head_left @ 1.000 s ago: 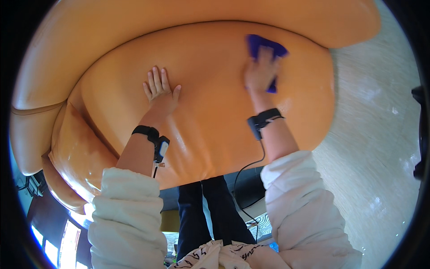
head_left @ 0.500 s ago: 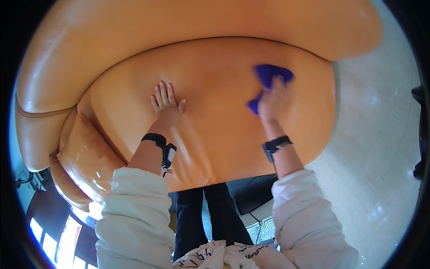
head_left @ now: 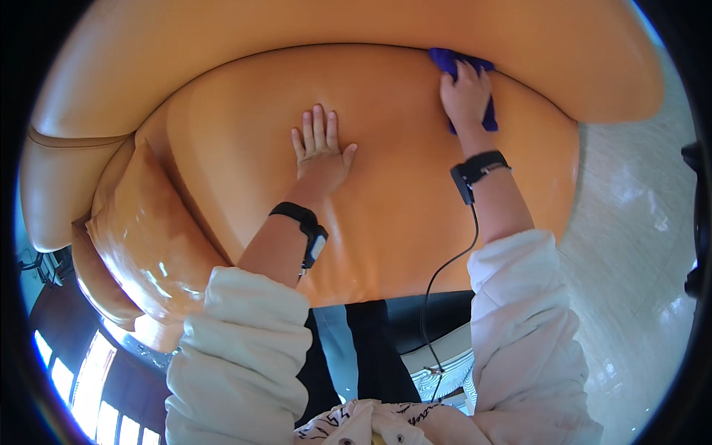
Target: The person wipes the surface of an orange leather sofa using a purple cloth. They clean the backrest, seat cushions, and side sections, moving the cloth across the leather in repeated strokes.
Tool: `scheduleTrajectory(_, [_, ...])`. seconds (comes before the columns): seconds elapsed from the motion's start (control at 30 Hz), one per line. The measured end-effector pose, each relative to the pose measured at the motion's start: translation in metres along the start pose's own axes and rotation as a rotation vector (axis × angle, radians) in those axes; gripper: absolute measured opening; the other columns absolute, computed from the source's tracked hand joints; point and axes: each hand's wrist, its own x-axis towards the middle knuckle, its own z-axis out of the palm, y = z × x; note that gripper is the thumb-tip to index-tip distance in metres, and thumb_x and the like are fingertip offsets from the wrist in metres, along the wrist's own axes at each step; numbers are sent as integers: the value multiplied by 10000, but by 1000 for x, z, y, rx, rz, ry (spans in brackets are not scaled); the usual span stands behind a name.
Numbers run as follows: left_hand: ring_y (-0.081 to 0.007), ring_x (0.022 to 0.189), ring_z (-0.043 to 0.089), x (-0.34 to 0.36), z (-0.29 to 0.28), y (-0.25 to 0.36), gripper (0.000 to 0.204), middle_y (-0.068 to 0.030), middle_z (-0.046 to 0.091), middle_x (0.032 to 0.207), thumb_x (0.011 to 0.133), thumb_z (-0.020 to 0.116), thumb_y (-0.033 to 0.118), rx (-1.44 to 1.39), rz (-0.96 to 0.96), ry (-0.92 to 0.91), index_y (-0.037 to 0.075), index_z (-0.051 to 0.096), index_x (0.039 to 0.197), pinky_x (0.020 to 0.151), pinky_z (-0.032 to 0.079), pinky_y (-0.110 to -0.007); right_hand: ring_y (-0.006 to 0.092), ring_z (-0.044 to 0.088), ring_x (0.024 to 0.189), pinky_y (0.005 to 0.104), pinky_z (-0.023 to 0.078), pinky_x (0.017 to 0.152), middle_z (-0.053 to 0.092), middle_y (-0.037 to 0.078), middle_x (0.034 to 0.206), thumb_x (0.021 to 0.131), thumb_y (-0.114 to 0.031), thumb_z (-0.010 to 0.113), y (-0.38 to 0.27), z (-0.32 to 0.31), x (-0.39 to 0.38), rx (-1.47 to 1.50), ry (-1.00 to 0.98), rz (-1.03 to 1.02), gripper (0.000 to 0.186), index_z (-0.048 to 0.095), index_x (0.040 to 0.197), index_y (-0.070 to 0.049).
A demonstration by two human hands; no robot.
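Orange leather sofa seat [head_left: 386, 215] fills our view; our right hand [head_left: 466, 96] presses the blue cloth [head_left: 454, 61] at the back crease, where it might snag; left hand [head_left: 320, 152] lies flat, fingers spread.

You are looking at a bright, evenly lit view with warm daylight. Glossy highlights sit on the near left of the orange leather seat [head_left: 386, 215], strongest on the cushion [head_left: 148, 245] at its left side. The pale floor [head_left: 630, 245] on the right is washed out and nearly glaring. Soft shadows lie under your left hand [head_left: 320, 152] and right hand [head_left: 466, 96]. Straight edges bow hard toward the rim (a black fisheye border surrounds everything). Focus is fairly sharp at centre, softer toward the edges.
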Motion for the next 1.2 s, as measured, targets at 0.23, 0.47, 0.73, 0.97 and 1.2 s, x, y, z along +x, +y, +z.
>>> scheduleTrajectory(0.23, [-320, 1510, -116, -8, -4, 0, 737, -160, -91, 1635, 1025, 314, 462, -113, 170, 184, 61, 24, 1572, 1197, -48, -523, 424, 469, 1288, 486, 302, 1136, 625, 146, 1296, 904, -276, 481, -69, -4, 6, 30, -59, 47, 447, 647, 1216, -3])
scheduleTrajectory(0.47, [-394, 1365, 343, -40, 7, -63, 506, -202, 358, 1474, 966, 523, 176, -693, 436, 672, 17, 369, 1420, 1136, 274, -481, 397, 475, 1289, 459, 318, 1129, 629, 135, 1290, 902, -268, 508, -172, 7, -2, 358, 28, -122, 395, 670, 1181, -40])
scheduleTrajectory(0.73, [-318, 1255, 411, -110, 18, -150, 359, -182, 394, 1352, 975, 448, 11, -784, 52, 852, 5, 439, 1333, 1058, 374, -408, 362, 439, 1344, 474, 330, 1131, 615, 85, 1325, 861, -167, 606, -269, -15, -76, 697, -121, -441, 291, 680, 1125, -72])
scheduleTrajectory(0.97, [-321, 1198, 431, -137, 11, -157, 334, -179, 424, 1292, 958, 464, 3, -849, -32, 948, -9, 468, 1292, 1044, 361, -406, 326, 446, 1349, 474, 315, 1158, 643, 64, 1267, 783, -114, 650, -245, -72, -237, 779, -465, -799, 268, 697, 1044, -73])
scheduleTrajectory(1.2, [-373, 1233, 403, -168, 40, -144, 356, -189, 467, 1277, 935, 516, 41, -673, 34, 711, 25, 502, 1290, 1074, 313, -464, 290, 414, 1382, 454, 275, 1182, 592, 76, 1357, 827, -201, 638, -203, -93, -378, 784, -690, -934, 319, 694, 1114, -72])
